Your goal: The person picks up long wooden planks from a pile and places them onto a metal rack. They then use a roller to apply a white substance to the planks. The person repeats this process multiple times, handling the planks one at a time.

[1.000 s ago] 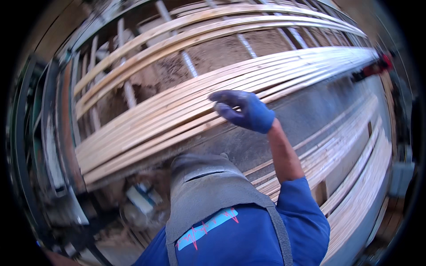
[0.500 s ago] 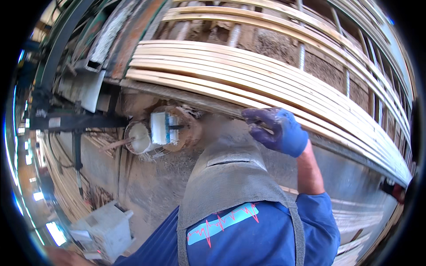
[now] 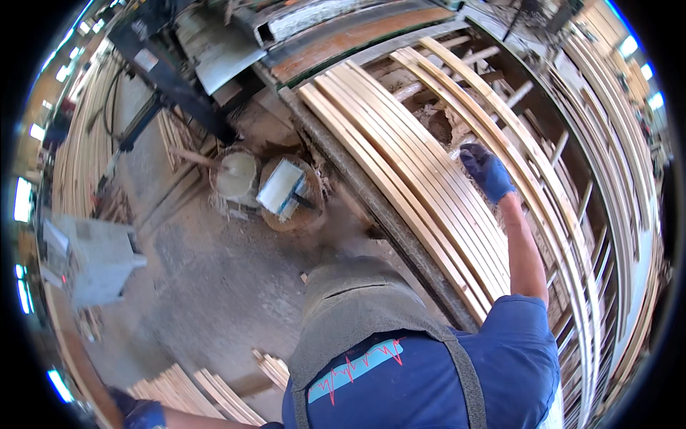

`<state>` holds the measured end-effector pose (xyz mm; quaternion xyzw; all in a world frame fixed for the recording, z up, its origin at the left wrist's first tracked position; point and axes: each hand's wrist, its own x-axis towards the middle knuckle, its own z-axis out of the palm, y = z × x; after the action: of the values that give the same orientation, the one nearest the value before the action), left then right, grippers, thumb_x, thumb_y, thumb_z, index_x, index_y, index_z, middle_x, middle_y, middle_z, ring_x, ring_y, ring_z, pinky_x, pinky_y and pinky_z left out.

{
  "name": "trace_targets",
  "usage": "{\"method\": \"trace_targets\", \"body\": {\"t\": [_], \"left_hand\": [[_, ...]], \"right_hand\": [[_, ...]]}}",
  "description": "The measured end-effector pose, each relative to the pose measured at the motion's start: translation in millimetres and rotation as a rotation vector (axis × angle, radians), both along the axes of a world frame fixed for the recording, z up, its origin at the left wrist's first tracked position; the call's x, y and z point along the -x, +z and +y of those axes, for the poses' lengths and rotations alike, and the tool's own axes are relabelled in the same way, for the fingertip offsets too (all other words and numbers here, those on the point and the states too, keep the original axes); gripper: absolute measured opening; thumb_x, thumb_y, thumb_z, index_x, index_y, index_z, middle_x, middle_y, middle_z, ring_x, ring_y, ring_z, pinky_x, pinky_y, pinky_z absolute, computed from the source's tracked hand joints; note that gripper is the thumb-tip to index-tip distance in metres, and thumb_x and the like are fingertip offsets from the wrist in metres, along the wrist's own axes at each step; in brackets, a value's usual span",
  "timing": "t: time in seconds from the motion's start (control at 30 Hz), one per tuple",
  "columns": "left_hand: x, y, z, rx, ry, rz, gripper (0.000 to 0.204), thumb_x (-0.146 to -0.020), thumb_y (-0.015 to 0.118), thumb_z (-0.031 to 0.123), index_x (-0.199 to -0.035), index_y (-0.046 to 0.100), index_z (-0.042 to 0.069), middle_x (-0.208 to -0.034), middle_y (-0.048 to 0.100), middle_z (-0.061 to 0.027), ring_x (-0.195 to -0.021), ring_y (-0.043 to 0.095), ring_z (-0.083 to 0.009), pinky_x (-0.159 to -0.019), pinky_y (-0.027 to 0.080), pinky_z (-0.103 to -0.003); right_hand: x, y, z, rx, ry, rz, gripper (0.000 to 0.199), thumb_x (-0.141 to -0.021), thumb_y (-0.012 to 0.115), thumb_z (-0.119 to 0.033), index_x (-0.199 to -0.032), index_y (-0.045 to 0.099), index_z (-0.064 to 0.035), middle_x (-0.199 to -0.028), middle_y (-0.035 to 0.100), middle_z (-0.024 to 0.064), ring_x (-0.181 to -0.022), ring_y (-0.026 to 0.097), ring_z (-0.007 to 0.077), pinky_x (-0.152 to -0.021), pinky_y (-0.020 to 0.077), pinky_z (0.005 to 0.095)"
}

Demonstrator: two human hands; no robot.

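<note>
My right hand (image 3: 488, 171), in a blue and dark glove, reaches over the wooden strips (image 3: 407, 157) lying side by side on the rack. Its fingers are loosely bent by the far side of this bundle, and I see nothing held in them. At the lower left rim, my left hand (image 3: 139, 412), also gloved, is closed against a long brown wooden strip (image 3: 70, 336); its fingertips are partly hidden. Farther right, several separate strips (image 3: 514, 132) lie across the metal rollers (image 3: 516, 94).
A bucket (image 3: 236, 175) with a stick in it stands beside a round stump (image 3: 291, 223) bearing a white block-like brush (image 3: 282, 187). To the left is a grey box-shaped machine (image 3: 96, 257). More strips (image 3: 179, 393) lie low on the left. A metal beam (image 3: 343, 53) borders the rack.
My view has turned, so the rack now runs diagonally. My right hand has moved from the bundle's near edge to its far side. My left gloved hand and the brown strip have come into view.
</note>
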<state>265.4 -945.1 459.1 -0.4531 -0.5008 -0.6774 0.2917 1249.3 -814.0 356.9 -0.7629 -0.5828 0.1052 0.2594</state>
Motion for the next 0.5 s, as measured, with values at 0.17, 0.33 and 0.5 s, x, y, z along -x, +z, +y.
{"method": "trace_targets", "body": {"t": [0.17, 0.33, 0.5], "left_hand": [[-107, -161, -101, 0.057, -0.198, -0.972, 0.088, -0.087, 0.052, 0.067, -0.141, 0.040, -0.002, -0.141, 0.046, -0.0246, -0.126, 0.049, -0.0395, -0.104, 0.046, -0.045], [-121, -302, -214, -0.217, -0.034, -1.587, 0.120, -0.060, 0.070, 0.081, -0.141, 0.038, -0.002, -0.143, 0.045, -0.0222, -0.130, 0.046, -0.0395, -0.111, 0.038, -0.046], [-152, -376, -286, -0.355, 0.377, -1.864, 0.133, -0.054, 0.071, 0.084, -0.149, 0.025, 0.002, -0.148, 0.038, -0.0200, -0.132, 0.045, -0.0364, -0.110, 0.037, -0.042]], "right_hand": [[73, 53, 34, -0.087, 0.254, -0.005, 0.033, -0.091, 0.065, -0.023, -0.117, 0.065, -0.0035, -0.105, 0.070, 0.0199, -0.098, 0.069, 0.0311, -0.084, 0.0541, 0.0381], [210, 62, 30, 0.156, 0.631, 0.683, 0.030, -0.096, 0.060, -0.018, -0.121, 0.063, -0.0025, -0.114, 0.069, 0.0139, -0.102, 0.067, 0.0251, -0.090, 0.0535, 0.0374], [317, -96, 99, 0.455, 0.555, 0.495, 0.039, -0.092, 0.062, -0.029, -0.122, 0.061, -0.0033, -0.110, 0.069, 0.0199, -0.099, 0.067, 0.0292, -0.086, 0.0520, 0.0392]]}}
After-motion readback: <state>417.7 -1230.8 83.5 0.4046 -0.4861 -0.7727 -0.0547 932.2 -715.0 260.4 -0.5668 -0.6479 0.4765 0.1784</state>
